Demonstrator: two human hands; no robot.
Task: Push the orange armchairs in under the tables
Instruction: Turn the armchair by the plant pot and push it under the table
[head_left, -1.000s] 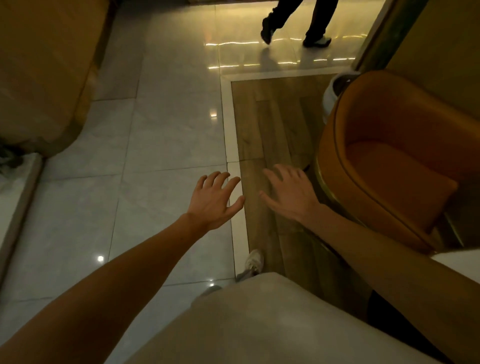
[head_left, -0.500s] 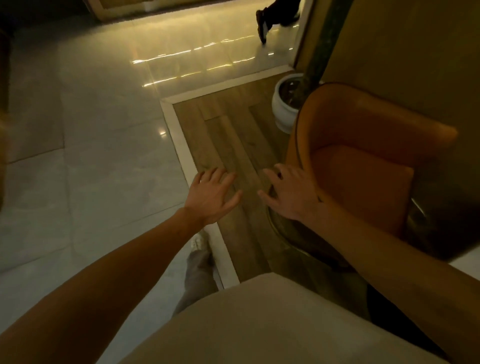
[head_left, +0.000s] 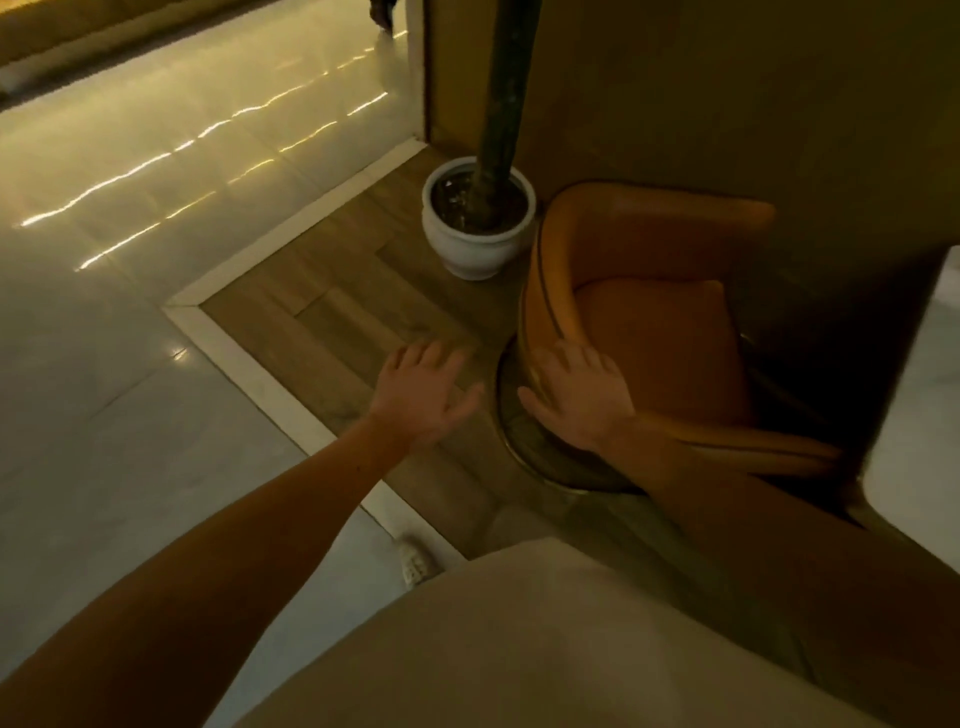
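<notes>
An orange armchair (head_left: 649, 291) with a curved back and a round gold base stands at the right on the wooden floor, its seat cushion facing the white table (head_left: 919, 395) at the right edge. My right hand (head_left: 576, 400) is spread with fingers apart over the chair's curved back rim; whether it touches the rim is unclear. My left hand (head_left: 423, 395) hovers open above the wooden floor, just left of the chair and apart from it.
A white plant pot (head_left: 478, 228) with a dark trunk stands right behind the chair by a tan wall panel (head_left: 727, 104). Glossy pale tiles (head_left: 104, 364) spread to the left past a white border strip. My shoe (head_left: 415, 561) shows below.
The view has swung right and closer to the armchair. My right hand has come from beside the chair to over its back rim; both hands stay spread.
</notes>
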